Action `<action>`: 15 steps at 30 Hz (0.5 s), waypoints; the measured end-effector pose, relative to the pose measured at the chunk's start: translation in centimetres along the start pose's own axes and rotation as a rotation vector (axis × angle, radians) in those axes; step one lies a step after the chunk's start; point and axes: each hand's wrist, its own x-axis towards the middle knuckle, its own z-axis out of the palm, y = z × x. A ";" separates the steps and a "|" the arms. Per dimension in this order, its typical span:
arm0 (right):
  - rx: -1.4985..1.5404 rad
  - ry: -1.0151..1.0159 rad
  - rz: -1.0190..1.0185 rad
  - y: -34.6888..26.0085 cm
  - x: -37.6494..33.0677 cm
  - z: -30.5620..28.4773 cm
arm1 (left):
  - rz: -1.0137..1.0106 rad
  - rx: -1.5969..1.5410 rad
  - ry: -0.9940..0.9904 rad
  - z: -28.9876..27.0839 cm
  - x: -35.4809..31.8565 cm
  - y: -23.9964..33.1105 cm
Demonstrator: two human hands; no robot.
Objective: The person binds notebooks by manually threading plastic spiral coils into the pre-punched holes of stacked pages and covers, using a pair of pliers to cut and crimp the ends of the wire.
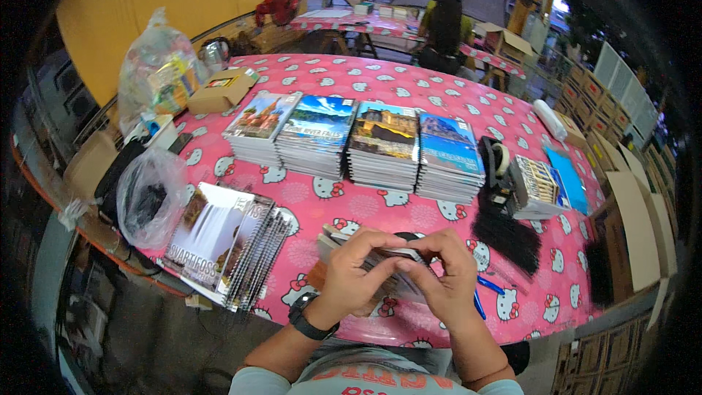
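Near the table's front edge, my left hand and my right hand are closed on a booklet, with thumbs and fingertips meeting at its upper edge. The fingers partly cover it, and its cover cannot be made out. My left wrist wears a black watch. Blue-handled pliers lie just right of my right hand. To the left is a fanned pile of spiral-bound notebooks, the top one with a waterfall cover.
Several notebook stacks stand mid-table. On the right are black bristly strands, a tape dispenser and a box of light sticks. Plastic bags and a cardboard box sit left. A person is at a far table.
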 end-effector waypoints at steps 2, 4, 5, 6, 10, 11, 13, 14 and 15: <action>-0.023 0.048 -0.031 0.0 -0.3 0.4 | -0.024 -0.004 -0.015 0.2 -0.2 0.2; -0.088 0.078 -0.106 0.3 -0.4 0.1 | -0.051 -0.034 -0.049 0.5 -0.2 0.2; -0.145 0.087 -0.163 0.5 -0.4 -0.3 | -0.006 -0.022 -0.047 0.6 -0.2 0.2; -0.201 0.099 -0.221 0.6 -0.4 -0.4 | 0.008 0.013 -0.050 0.5 -0.2 0.5; -0.295 0.033 -0.168 -0.1 -0.3 -0.1 | 0.088 0.068 0.028 0.4 -0.6 0.0; -0.312 0.025 -0.195 0.0 -0.3 0.0 | 0.092 0.103 0.046 0.3 -0.5 0.0; -0.341 0.010 -0.240 0.3 -0.4 0.3 | 0.092 0.174 0.073 0.2 -0.4 0.1; -0.358 -0.008 -0.242 0.3 -0.3 0.3 | 0.118 0.229 0.040 0.2 -0.2 -0.1; -0.374 -0.026 -0.243 0.2 -0.2 0.3 | 0.143 0.284 0.007 0.1 0.0 -0.4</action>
